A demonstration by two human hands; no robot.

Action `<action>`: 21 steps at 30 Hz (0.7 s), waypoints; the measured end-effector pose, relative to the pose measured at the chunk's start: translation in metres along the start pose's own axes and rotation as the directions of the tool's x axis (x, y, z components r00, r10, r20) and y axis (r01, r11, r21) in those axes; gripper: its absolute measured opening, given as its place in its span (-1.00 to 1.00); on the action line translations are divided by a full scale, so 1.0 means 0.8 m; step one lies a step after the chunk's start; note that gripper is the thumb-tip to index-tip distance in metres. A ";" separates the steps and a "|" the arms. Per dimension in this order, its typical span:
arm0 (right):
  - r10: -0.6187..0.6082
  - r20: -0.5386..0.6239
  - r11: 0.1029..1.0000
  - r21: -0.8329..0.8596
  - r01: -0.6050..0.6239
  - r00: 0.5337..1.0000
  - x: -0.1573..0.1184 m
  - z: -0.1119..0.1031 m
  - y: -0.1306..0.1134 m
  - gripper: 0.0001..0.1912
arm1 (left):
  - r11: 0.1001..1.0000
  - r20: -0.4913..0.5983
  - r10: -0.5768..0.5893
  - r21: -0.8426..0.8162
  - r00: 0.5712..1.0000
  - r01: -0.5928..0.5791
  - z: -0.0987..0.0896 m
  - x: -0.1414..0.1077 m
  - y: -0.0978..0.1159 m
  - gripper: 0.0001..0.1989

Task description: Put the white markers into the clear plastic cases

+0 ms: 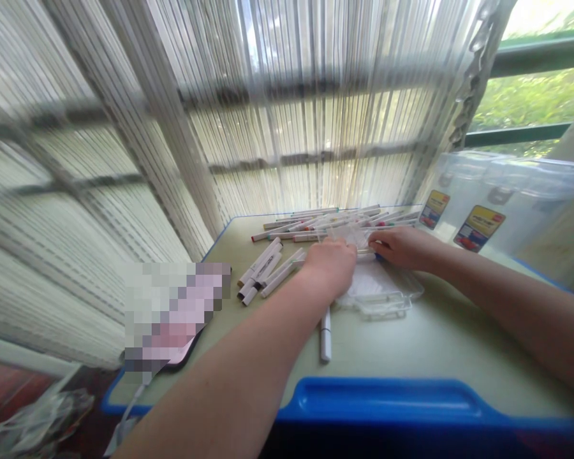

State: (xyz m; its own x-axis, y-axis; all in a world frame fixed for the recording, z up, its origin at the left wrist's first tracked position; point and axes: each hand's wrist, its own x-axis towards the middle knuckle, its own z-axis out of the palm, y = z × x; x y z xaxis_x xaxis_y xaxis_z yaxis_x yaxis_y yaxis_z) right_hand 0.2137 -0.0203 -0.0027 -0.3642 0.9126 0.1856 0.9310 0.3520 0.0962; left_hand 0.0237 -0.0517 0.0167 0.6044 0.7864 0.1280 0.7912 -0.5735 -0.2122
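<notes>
A clear plastic case (377, 284) lies on the table, its handle side toward me. My left hand (332, 264) is over the case's left part, fingers curled down; what they hold, if anything, is hidden. At the case's right part, my right hand (397, 248) pinches the dark blue end of a marker (377, 256). White markers (316, 223) with coloured ends are heaped behind the case. A smaller group of markers (263, 271) lies to the left of my left hand. One white marker (326, 338) points toward me in front of the case.
A pixelated phone-like device (186, 319) with a cable rests at the table's left edge. Two clear storage boxes (502, 197) stand at the back right. The blue table rim (387, 398) runs along the front. Striped curtains (306, 95) hang behind the table.
</notes>
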 end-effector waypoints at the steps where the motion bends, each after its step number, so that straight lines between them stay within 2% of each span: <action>1: -0.001 -0.001 1.000 -0.002 0.001 1.000 0.000 0.000 0.000 -0.66 | 1.000 -0.001 -0.002 -0.002 1.000 0.002 0.000 0.000 0.000 -0.70; 10: -0.022 -0.014 1.000 0.004 0.022 1.000 0.001 0.002 0.003 -0.66 | 1.000 0.026 -0.007 0.004 1.000 0.007 -0.002 -0.001 0.000 -0.71; 21: -0.015 -0.015 1.000 0.007 0.015 1.000 0.000 0.002 0.002 -0.64 | 1.000 -0.005 -0.003 -0.011 1.000 0.003 0.000 -0.001 0.001 -0.70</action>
State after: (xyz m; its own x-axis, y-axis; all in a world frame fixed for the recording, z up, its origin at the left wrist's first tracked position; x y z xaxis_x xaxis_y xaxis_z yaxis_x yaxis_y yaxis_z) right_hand 0.2151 -0.0193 -0.0042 -0.3787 0.9040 0.1983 0.9255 0.3674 0.0922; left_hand 0.0236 -0.0528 0.0163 0.6026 0.7867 0.1339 0.7939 -0.5739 -0.2012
